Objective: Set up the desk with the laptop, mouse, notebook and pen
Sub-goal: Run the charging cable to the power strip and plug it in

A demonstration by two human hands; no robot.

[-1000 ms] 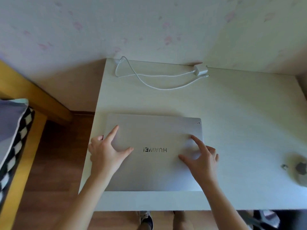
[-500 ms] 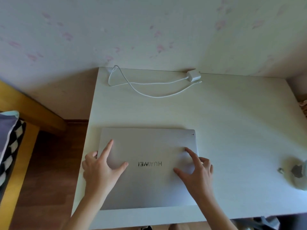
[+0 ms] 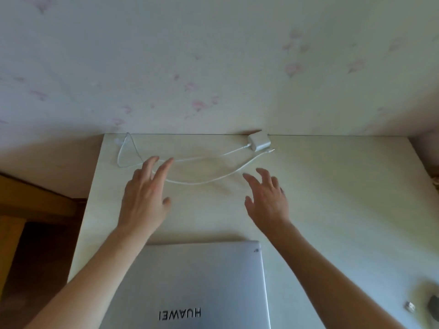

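Note:
A closed silver laptop (image 3: 202,281) lies flat on the pale desk (image 3: 332,198) near the front edge, its logo facing up. Both hands are off it and stretched toward the back of the desk. My left hand (image 3: 147,195) hovers with fingers spread over the loop of a white cable (image 3: 202,181). My right hand (image 3: 268,198) is open too, just in front of the cable's right stretch. Neither hand holds anything. A white charger block (image 3: 259,143) sits at the back edge by the wall. No mouse, notebook or pen can be clearly made out.
A papered wall (image 3: 213,67) closes off the back of the desk. A wooden bed frame (image 3: 31,203) and dark floor lie left of the desk. A blurred dark object (image 3: 431,305) and a small pale piece (image 3: 409,305) sit at the desk's right front.
Both hands have lifted off the laptop lid and reached forward toward the cable. The view has tilted up, so the laptop now sits at the bottom of the frame.

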